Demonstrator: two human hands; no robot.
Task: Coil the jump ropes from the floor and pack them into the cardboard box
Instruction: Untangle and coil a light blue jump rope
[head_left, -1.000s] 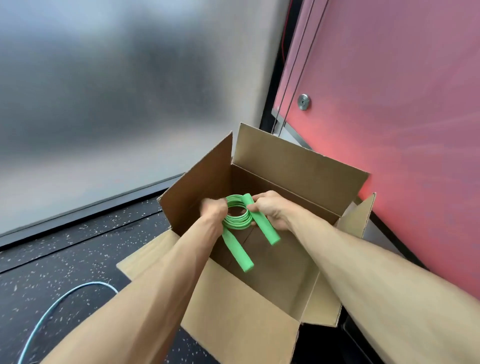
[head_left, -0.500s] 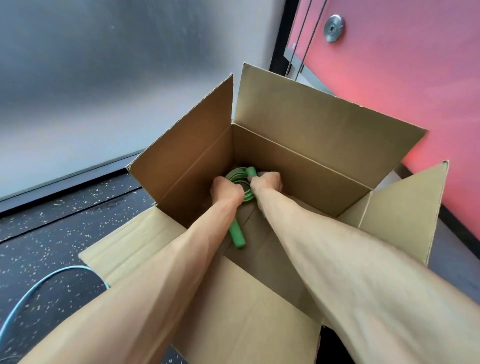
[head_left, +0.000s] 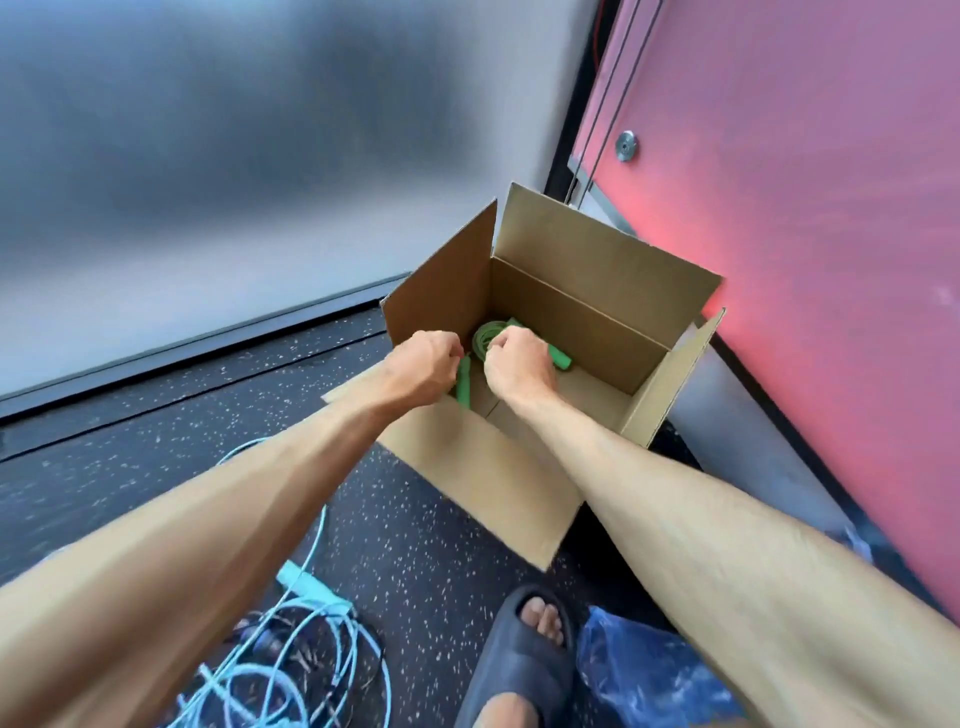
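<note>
The open cardboard box (head_left: 483, 467) stands on the dark speckled floor. A coiled green jump rope (head_left: 485, 338) lies on its bottom at the far left, one handle (head_left: 560, 357) pointing right and the other (head_left: 463, 387) pointing toward me. My left hand (head_left: 423, 366) and right hand (head_left: 519, 366) hover over the box opening just above the rope, fingers curled, and seem to hold nothing. The right hand hides part of the coil. A light blue jump rope (head_left: 291, 654) lies in a loose tangle on the floor near my feet.
A red wall panel (head_left: 805, 260) stands close behind and right of the box, and a grey frosted wall (head_left: 208, 156) is at the left. My foot in a dark slide sandal (head_left: 524, 649) and a blue plastic bag (head_left: 649, 680) are at the bottom.
Both hands lowered the green coil deep into the box, then rose to the opening and left it on the bottom. My head pulled back, bringing the blue rope and my foot into view.
</note>
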